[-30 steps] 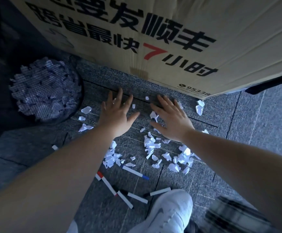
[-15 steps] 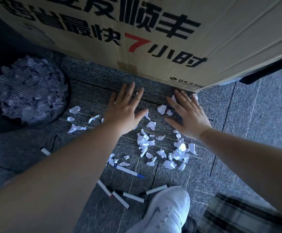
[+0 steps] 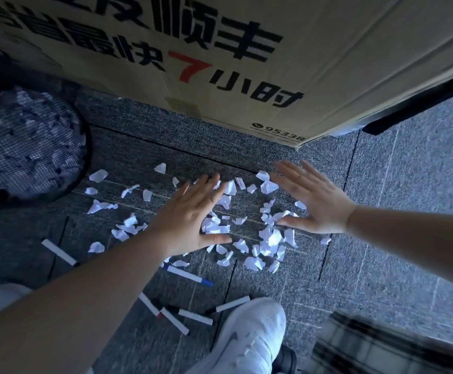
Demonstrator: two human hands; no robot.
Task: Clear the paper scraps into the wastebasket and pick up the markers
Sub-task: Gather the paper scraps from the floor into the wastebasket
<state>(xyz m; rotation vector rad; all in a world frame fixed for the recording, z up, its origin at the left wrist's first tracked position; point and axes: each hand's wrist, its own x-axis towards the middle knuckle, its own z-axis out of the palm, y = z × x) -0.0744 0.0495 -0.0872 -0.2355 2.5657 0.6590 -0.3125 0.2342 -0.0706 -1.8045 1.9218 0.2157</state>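
White paper scraps (image 3: 267, 240) lie scattered on the grey carpet. My left hand (image 3: 190, 217) lies flat over the scraps with fingers straight, thumb out to the right. To its right, my right hand (image 3: 314, 201) is spread with the palm facing left, bordering the pile of scraps. Both hold nothing. A black mesh wastebasket (image 3: 25, 147) holding paper scraps stands at the far left. Several white markers lie nearer me: a blue-tipped marker (image 3: 189, 275), a marker at the left (image 3: 59, 252), and black-capped markers (image 3: 195, 316) by my shoe.
A big cardboard box (image 3: 247, 63) with black and red print stands just behind the scraps. My white shoe (image 3: 249, 333) sits at the bottom centre, plaid fabric (image 3: 382, 346) to its right. Bare carpet tiles spread out on the right.
Both hands have drawn back from the box toward me, dragging scraps along. The right hand has swung out to the right and turned its palm toward the pile.
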